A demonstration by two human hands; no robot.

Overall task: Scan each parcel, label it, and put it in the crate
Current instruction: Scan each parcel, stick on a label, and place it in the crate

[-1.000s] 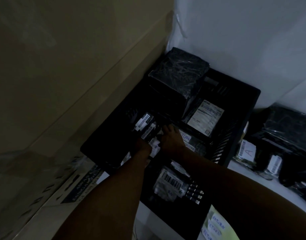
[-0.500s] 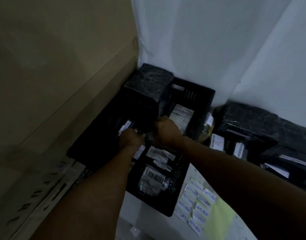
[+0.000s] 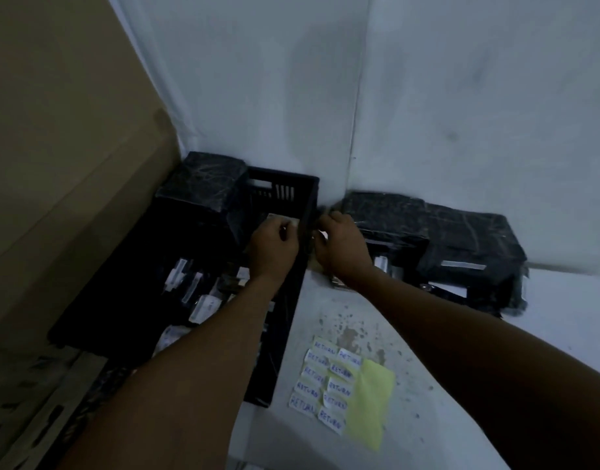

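Reaching forward, both hands meet at the far right wall of the black crate (image 3: 292, 300). The left hand (image 3: 273, 247) hangs over the crate's inside with fingers curled; whether it holds anything cannot be told in the dim light. The right hand (image 3: 341, 247) sits just outside the wall, fingers curled down toward something small and pale beneath it, though the grip itself is hidden. Small parcels with white labels (image 3: 197, 293) lie in the crate, and a large black-wrapped parcel (image 3: 203, 188) stands in its far left corner. More black-wrapped parcels (image 3: 461, 239) are piled on the white surface (image 3: 444, 351) to the right. Near the crate, white "RETURN" stickers (image 3: 322, 388) lie beside a yellow sheet (image 3: 371, 405). Brown cardboard (image 3: 61, 164) leans on the left.
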